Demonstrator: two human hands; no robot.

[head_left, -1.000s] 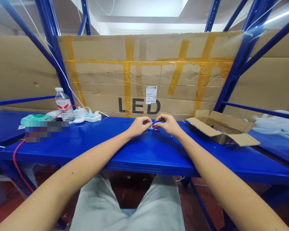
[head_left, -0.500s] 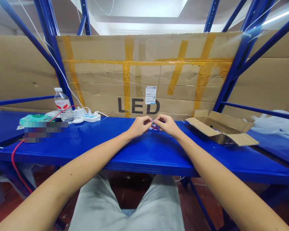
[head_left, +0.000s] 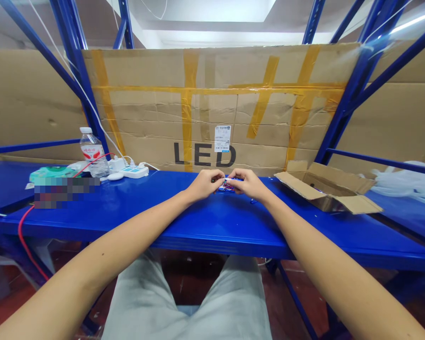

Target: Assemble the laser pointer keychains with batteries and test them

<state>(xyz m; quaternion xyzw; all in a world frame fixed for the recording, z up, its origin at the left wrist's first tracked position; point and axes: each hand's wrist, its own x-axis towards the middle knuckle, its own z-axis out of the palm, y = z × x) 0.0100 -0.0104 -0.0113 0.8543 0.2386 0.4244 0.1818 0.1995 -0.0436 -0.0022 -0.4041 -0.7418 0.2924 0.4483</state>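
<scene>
Both my hands meet over the middle of the blue shelf board point(head_left: 205, 222), close to the cardboard wall marked LED point(head_left: 205, 155). My left hand point(head_left: 204, 183) is closed, its fingertips pinching a small blue and red part point(head_left: 226, 187) that is too small to name. My right hand point(head_left: 247, 182) is also closed, pinching the same small part from the other side. The part rests on or just above the board. A tiny dark piece point(head_left: 252, 201) lies on the board by my right wrist.
An open cardboard box point(head_left: 327, 191) sits to the right. At the left stand a water bottle point(head_left: 93, 153), a white power strip point(head_left: 134, 172) with plugs, a white mouse-like object point(head_left: 115, 176) and a red cable point(head_left: 24, 226). White plastic bags point(head_left: 407, 186) lie far right.
My hands have drawn closer together around the small part. Otherwise the scene is the same.
</scene>
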